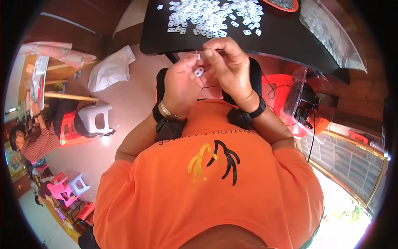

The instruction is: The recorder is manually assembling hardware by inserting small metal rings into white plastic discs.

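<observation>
Head view, read from the left: a person in a striped top [35,141] sits at the far edge beside a grey plastic stool [94,119], and a crumpled white bag [110,68] lies on the floor, all well apart from the work. At the middle, the left hand [179,85] is raised in front of the chest, its fingers closed on a small white oval piece with two holes [199,72], held just below the near edge of the black counter [282,39]. The right hand [230,68] meets it from the other side, fingers pinched together on what looks like a thin wire or thread [196,53] that rises just above the piece; it is too fine to be sure. To do this well, it seems wise to keep the left grip steady and light, with a hole turned toward the right fingertips, and to steer the thin strand close to its tip so it does not bend. Keeping both wrists near each other should steady the aim. Further along, a heap of similar white pieces [213,15] lies on the counter, a red-rimmed dish [282,5] and a clear tray [327,31] stand beyond, and a red stool [282,97] sits below to the right.
</observation>
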A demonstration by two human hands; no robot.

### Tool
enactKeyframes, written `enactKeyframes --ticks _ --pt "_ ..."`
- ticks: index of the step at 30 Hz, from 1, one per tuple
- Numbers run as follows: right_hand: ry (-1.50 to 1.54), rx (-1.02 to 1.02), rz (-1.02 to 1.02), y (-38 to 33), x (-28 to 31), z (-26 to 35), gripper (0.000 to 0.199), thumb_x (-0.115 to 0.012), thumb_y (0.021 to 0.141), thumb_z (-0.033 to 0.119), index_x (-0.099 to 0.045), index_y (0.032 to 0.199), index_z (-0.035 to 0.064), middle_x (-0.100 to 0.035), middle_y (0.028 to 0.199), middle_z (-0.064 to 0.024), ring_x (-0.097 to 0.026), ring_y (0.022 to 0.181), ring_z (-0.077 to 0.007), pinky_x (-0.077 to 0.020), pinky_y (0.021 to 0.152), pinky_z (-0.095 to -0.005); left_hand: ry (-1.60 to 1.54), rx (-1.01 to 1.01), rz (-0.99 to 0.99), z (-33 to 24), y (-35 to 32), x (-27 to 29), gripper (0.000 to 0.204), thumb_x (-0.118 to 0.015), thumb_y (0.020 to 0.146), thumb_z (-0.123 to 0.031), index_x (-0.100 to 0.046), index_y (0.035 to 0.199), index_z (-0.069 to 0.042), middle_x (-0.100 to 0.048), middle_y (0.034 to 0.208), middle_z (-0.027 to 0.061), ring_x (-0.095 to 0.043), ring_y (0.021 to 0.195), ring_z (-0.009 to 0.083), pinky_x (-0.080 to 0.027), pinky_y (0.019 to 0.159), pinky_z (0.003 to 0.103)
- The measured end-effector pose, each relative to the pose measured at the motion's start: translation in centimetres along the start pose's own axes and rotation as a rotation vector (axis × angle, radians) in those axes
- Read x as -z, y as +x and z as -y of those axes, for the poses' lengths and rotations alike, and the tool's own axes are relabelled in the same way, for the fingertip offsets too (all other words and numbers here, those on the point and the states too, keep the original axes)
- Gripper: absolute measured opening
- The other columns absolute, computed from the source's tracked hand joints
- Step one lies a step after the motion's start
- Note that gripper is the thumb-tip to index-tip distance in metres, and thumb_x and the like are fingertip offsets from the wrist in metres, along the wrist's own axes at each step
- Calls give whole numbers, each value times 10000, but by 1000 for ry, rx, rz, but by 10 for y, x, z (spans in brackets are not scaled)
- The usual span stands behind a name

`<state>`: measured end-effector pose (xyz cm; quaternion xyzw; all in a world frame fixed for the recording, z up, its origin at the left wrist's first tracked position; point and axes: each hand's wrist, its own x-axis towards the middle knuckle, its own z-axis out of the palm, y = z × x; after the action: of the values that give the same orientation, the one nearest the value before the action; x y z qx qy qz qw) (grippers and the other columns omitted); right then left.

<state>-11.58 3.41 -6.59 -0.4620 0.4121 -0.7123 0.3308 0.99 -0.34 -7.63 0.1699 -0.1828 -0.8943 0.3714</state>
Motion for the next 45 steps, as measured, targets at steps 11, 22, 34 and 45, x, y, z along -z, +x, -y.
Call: enactKeyframes --ticks 11,22,34,45 --pt "-701 264 197 -1 7 14 193 -748 703 115 -625 826 32 -619 763 -87 -638 644 -224 -520 558 -316 168 -108 71 -6 7 -16 142 -404 945 -140 -508 901 -53 -539 1189 217 -526 1000 233 -413 912 375" --pt "-843 276 176 -9 15 21 141 -693 714 107 -599 779 25 -604 696 -101 -599 663 -278 -497 572 -364 282 -124 60 4 6 -30 109 -457 892 -153 -499 858 -58 -541 1171 200 -521 955 212 -423 894 379" --pt "128 -508 17 -5 31 26 166 -586 906 179 -657 905 29 -669 786 -28 -577 697 -68 -453 630 -213 367 -215 -66 -6 1 -20 126 -490 893 -161 -531 919 -45 -599 962 86 -573 917 171 -447 840 322" --pt "291 -567 -52 -6 28 20 177 -599 903 217 -660 924 51 -654 798 -9 -570 716 -70 -430 645 -213 877 -254 25 -5 -3 -25 184 -472 912 -166 -569 862 -17 -609 817 53 -579 773 133 -436 745 270"
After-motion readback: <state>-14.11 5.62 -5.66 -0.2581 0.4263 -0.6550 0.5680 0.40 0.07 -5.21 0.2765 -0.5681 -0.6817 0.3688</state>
